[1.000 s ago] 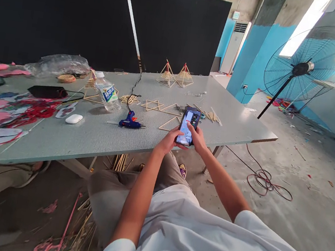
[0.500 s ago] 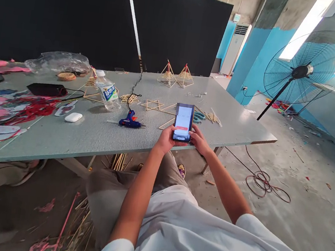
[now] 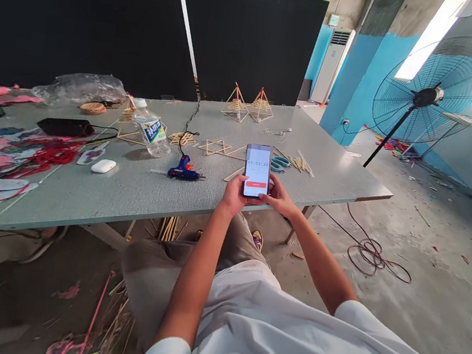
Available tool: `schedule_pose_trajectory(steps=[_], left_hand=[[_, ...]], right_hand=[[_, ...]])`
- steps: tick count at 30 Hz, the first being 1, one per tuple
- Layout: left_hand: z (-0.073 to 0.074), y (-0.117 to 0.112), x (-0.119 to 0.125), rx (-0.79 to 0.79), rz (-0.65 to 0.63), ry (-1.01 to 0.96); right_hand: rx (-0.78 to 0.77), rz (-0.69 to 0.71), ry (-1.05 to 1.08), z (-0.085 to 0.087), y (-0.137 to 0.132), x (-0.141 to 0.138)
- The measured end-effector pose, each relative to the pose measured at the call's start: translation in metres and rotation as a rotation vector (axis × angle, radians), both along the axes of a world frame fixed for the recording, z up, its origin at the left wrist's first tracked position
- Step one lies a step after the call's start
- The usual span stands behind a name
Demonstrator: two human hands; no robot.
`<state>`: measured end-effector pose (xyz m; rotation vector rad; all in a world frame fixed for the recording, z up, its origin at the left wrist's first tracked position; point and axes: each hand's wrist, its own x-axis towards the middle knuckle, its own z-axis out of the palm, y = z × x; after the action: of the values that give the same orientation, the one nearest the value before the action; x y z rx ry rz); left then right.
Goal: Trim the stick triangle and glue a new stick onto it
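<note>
A smartphone (image 3: 257, 171) is held upright over the front edge of the table, its lit screen showing a row of timer-like digits and a red button. My left hand (image 3: 234, 195) grips its left side, thumb along the edge. My right hand (image 3: 279, 197) holds the right side, with the thumb over the lower part of the screen. Just behind the phone lie blue-handled scissors (image 3: 280, 163) and several thin wooden sticks (image 3: 301, 164). To the left a blue glue gun (image 3: 184, 170) rests on the table, near a star-shaped stick frame (image 3: 215, 148).
Two stick pyramids (image 3: 236, 106) stand at the table's back. A plastic bottle (image 3: 152, 130), a white earbud case (image 3: 103, 166), a black pouch (image 3: 66, 126) and red cords (image 3: 52, 152) occupy the left. A large fan (image 3: 427, 97) stands at right; a cable (image 3: 372, 256) coils on the floor.
The phone's screen now shows large digits and a red button more clearly. My right thumb has shifted lower on the screen. Both hands keep their hold.
</note>
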<state>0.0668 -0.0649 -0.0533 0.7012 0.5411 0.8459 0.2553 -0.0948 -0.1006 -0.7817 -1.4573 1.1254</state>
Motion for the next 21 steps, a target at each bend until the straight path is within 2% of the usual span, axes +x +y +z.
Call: schedule_pose_trajectory(steps=[8,21], left_hand=[[0.0031,-0.0026,-0.0002,0.012,0.023,0.051],[-0.0036,0.0009,-0.0007,0.041,0.015,0.028]], right_hand=[[0.010,0.029,0.010,-0.0016,0.0003,0.0012],[0.007,0.027,0.015,-0.0004,-0.0012,-0.0002]])
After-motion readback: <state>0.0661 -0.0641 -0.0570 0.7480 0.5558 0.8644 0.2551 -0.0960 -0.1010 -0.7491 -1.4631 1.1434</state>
